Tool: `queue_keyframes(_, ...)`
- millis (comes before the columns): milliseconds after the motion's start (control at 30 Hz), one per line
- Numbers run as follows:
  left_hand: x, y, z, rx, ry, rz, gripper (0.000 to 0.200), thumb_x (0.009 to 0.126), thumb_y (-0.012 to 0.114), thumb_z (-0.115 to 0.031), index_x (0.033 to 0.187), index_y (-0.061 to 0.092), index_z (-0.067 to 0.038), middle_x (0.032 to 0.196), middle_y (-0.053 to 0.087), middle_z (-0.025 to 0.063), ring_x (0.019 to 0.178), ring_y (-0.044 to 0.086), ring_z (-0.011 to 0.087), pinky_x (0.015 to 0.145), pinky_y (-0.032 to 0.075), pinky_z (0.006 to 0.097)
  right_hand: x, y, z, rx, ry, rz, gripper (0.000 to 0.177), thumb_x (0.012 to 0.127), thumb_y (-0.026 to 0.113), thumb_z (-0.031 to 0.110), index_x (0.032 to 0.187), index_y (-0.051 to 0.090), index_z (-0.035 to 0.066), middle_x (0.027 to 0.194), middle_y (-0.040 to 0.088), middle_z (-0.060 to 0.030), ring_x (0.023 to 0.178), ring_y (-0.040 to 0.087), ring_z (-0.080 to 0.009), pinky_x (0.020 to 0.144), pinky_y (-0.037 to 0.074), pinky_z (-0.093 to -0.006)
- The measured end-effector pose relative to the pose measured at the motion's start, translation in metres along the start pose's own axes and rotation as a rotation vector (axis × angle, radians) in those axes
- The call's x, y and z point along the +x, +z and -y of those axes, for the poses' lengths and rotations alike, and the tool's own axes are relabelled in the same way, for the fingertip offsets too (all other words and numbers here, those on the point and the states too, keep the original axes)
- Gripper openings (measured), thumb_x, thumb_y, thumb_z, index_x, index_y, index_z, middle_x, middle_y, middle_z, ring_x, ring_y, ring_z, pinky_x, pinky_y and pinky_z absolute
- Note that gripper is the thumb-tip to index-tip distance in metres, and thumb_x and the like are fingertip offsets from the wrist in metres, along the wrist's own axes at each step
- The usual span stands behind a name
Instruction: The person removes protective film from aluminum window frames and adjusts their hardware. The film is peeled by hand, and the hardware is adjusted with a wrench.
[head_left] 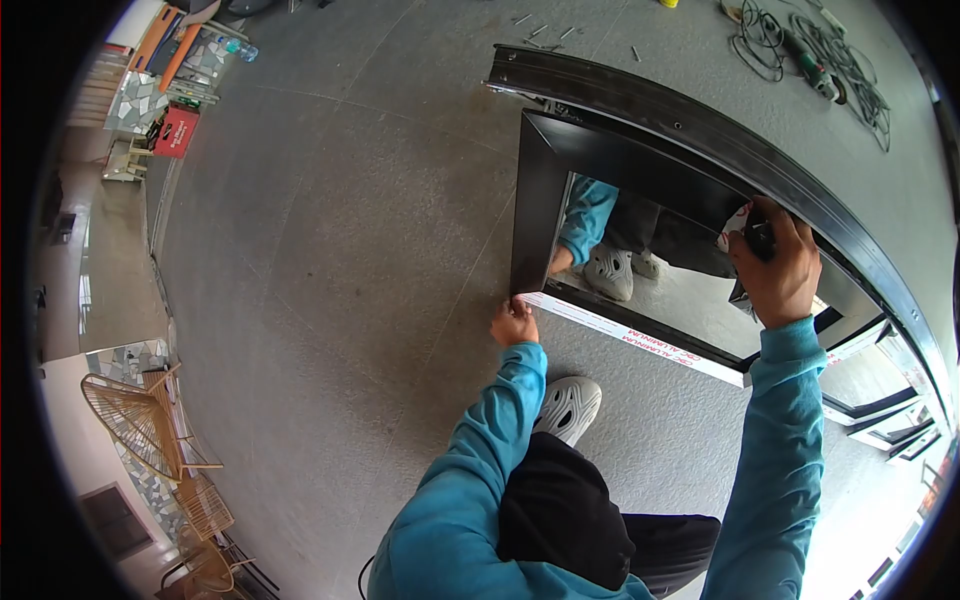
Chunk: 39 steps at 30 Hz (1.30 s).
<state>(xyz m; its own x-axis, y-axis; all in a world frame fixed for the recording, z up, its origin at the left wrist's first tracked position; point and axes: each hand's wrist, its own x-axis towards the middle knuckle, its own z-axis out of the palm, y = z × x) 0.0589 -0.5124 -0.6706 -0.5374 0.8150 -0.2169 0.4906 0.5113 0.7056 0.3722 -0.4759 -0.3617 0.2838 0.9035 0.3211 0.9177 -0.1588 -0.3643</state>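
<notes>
A black aluminium window sash with a reflective glass pane stands partly swung out from a long black frame. White protective tape with red lettering runs along its near edge. My left hand is closed on the sash's lower left corner. At the sash's other end, my right hand is closed, its fingers curled over the black profile by the long frame. A small dark part lies under those fingers; what it is I cannot make out.
A green angle grinder lies with coiled cables on the concrete floor. Several metal pieces are scattered beyond the frame. A red box, a plastic bottle and a wicker chair are at the left. More framed panels extend right.
</notes>
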Motion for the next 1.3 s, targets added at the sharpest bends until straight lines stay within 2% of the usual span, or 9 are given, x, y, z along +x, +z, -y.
queue_keyframes(533,0.004,0.009,0.013,0.079,0.532,-0.147,0.014,0.082,0.05,-0.01,0.087,0.053,0.003,0.076,0.06,0.0237,0.065,0.06,0.0401,0.063,0.048,0.0461,-0.001,0.001,-0.002,-0.025,0.035,0.012,0.047,0.063,0.075,0.019,0.108,0.065,0.01,0.099,0.063,-0.016,0.084,0.067,-0.0321,0.074,0.056,-0.0393)
queue_keyframes(633,-0.003,0.008,-0.003,-0.324,0.219,-0.09,0.018,0.084,0.047,-0.013,0.087,0.052,0.004,0.072,0.06,0.0178,0.054,0.058,0.0302,0.051,0.045,0.0407,-0.002,0.003,-0.004,-0.014,0.026,0.002,0.047,0.063,0.075,0.02,0.108,0.065,0.01,0.099,0.063,-0.0157,0.084,0.067,-0.032,0.074,0.056,-0.0393)
queue_keyframes(700,0.0,-0.003,-0.027,-0.459,-0.474,0.085,0.022,0.086,0.043,-0.019,0.085,0.052,0.001,0.069,0.059,0.0124,0.045,0.051,0.0218,0.041,0.038,0.0349,-0.003,0.002,-0.003,-0.009,0.035,0.009,0.047,0.063,0.075,0.02,0.108,0.065,0.011,0.099,0.063,-0.0155,0.084,0.067,-0.0319,0.074,0.056,-0.0395)
queue_keyframes(800,0.005,0.008,-0.011,-0.713,-0.676,0.192,0.025,0.091,0.04,-0.026,0.09,0.052,-0.004,0.062,0.052,0.0068,0.038,0.041,0.0162,0.035,0.03,0.0303,-0.001,0.003,-0.003,-0.015,0.029,-0.006,0.047,0.063,0.075,0.02,0.108,0.065,0.011,0.099,0.063,-0.0155,0.084,0.067,-0.032,0.074,0.056,-0.0397)
queue_keyframes(900,-0.022,-0.005,-0.028,-0.88,-0.625,0.424,0.012,0.09,0.042,-0.022,0.082,0.044,-0.013,0.058,0.034,-0.0023,0.041,0.03,0.0077,0.038,0.023,0.0246,-0.003,0.005,-0.006,-0.03,0.017,-0.017,0.047,0.063,0.074,0.021,0.108,0.064,0.011,0.099,0.063,-0.0158,0.084,0.067,-0.0324,0.074,0.056,-0.0401)
queue_keyframes(1100,-0.074,-0.055,-0.053,-0.531,-0.603,0.92,0.028,0.094,0.049,-0.035,0.102,0.052,-0.009,0.062,0.04,0.0,0.038,0.031,0.0072,0.034,0.02,0.0242,-0.004,0.006,-0.004,-0.035,-0.022,-0.063,0.045,0.065,0.074,0.021,0.108,0.063,0.012,0.094,0.061,-0.0159,0.081,0.065,-0.0334,0.072,0.053,-0.0421)
queue_keyframes(1167,-0.09,-0.078,-0.077,-0.373,-0.514,1.191,0.032,0.092,0.052,-0.037,0.103,0.056,-0.007,0.068,0.05,0.0045,0.044,0.044,0.0123,0.039,0.034,0.0285,-0.003,0.008,-0.006,-0.048,-0.032,-0.089,0.045,0.065,0.074,0.02,0.108,0.062,0.012,0.093,0.061,-0.0156,0.08,0.065,-0.0335,0.071,0.053,-0.0427)
queue_keyframes(1233,-0.123,-0.108,-0.099,-0.042,0.239,1.27,0.031,0.09,0.057,-0.032,0.101,0.056,-0.004,0.078,0.059,0.0053,0.053,0.053,0.0153,0.05,0.044,0.032,-0.005,0.009,-0.008,-0.012,-0.019,-0.067,0.044,0.066,0.074,0.02,0.108,0.062,0.013,0.092,0.061,-0.0147,0.079,0.064,-0.0335,0.069,0.052,-0.0429)
queue_keyframes(1300,-0.134,-0.139,-0.137,-0.037,0.433,1.582,0.031,0.09,0.056,-0.028,0.104,0.058,-0.001,0.08,0.065,0.0144,0.061,0.062,0.0257,0.063,0.05,0.037,-0.003,0.008,-0.011,-0.015,0.002,-0.059,0.044,0.067,0.073,0.022,0.109,0.061,0.013,0.094,0.061,-0.0144,0.08,0.064,-0.033,0.069,0.052,-0.0428)
